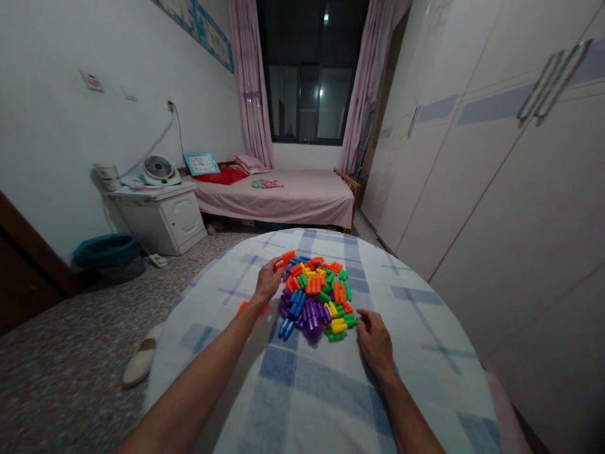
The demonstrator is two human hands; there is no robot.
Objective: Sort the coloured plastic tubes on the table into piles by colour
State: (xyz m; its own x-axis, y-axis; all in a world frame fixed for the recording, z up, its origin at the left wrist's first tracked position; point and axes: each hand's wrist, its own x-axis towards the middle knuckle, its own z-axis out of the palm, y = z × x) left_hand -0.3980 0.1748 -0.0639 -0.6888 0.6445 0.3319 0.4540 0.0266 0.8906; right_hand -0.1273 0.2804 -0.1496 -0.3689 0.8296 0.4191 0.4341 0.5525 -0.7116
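Note:
A heap of bullet-shaped plastic building blocks in purple, blue, orange, yellow and green lies on the table. At the heap's far left edge, my left hand is closed with its fingertips on an orange block. Beneath my left forearm, another orange block shows in part on the cloth. My right hand rests by the heap's right side, fingers loosely bent and apart, nothing seen in them. Closest to those fingertips are green blocks and a yellow block.
The round table wears a checked blue and white cloth. Beyond it stand a bed and a white cabinet with a fan. A wardrobe lines the right; a slipper and bin are left.

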